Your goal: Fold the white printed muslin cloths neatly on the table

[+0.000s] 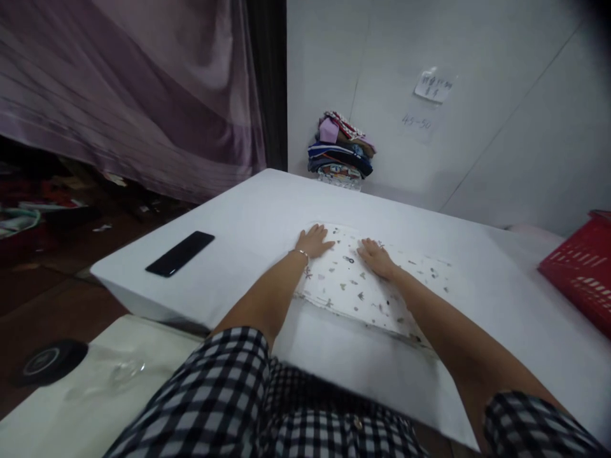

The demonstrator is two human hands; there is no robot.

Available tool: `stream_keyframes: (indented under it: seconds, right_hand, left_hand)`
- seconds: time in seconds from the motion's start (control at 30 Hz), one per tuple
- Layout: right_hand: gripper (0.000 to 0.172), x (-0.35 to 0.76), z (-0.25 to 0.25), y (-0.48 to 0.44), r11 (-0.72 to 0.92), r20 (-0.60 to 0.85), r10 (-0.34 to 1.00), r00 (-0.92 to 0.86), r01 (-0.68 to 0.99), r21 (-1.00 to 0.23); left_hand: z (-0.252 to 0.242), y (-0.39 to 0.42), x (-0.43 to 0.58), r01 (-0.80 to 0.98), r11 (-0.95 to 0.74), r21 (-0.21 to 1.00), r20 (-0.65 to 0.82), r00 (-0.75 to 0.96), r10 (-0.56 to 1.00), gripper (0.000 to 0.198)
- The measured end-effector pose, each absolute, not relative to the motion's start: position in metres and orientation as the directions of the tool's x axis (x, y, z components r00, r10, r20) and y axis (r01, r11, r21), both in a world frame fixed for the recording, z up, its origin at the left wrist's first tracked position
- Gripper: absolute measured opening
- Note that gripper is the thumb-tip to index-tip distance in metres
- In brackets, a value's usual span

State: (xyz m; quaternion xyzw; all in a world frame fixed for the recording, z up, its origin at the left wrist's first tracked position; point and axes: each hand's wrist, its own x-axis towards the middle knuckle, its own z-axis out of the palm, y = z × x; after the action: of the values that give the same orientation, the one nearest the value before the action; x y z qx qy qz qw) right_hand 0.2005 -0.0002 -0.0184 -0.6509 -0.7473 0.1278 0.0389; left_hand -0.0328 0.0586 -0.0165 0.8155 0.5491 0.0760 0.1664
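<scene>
A white cloth with small dark prints [353, 289] lies folded flat on the white table [248, 222]. My left hand [312, 242] rests palm down on its far left corner, fingers stretched out, a thin bracelet at the wrist. My right hand [377, 257] lies flat on the cloth's middle, fingers extended. Both hands press on the fabric and hold nothing.
A black phone [180, 253] lies near the table's left edge. A stack of folded clothes [341, 151] sits against the far wall. A red basket [580, 270] stands at the right edge. A purple curtain [133, 89] hangs at left. A black round object [50, 361] sits lower left.
</scene>
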Motion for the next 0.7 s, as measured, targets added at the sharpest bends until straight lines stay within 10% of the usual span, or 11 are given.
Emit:
stream_keyframes:
  seconds: [0.27, 0.47, 0.7]
  right_hand:
    - [0.068, 0.268, -0.028, -0.082, 0.104, -0.029, 0.994, -0.108, 0.987, -0.119]
    - [0.065, 0.253, -0.027, -0.141, 0.269, 0.094, 0.963, -0.252, 0.895, -0.356]
    - [0.037, 0.212, -0.033, -0.175, 0.530, 0.340, 0.841, -0.422, 0.768, -0.359]
  left_hand:
    - [0.014, 0.034, -0.060, 0.799, -0.277, 0.533, -0.071, 0.369, 0.927, 0.067]
    - [0.003, -0.032, -0.103, 0.696, -0.270, 0.666, 0.122, 0.255, 0.959, 0.053]
    - [-0.026, -0.085, -0.109, 0.611, -0.653, 0.447, 0.385, 0.528, 0.757, 0.018]
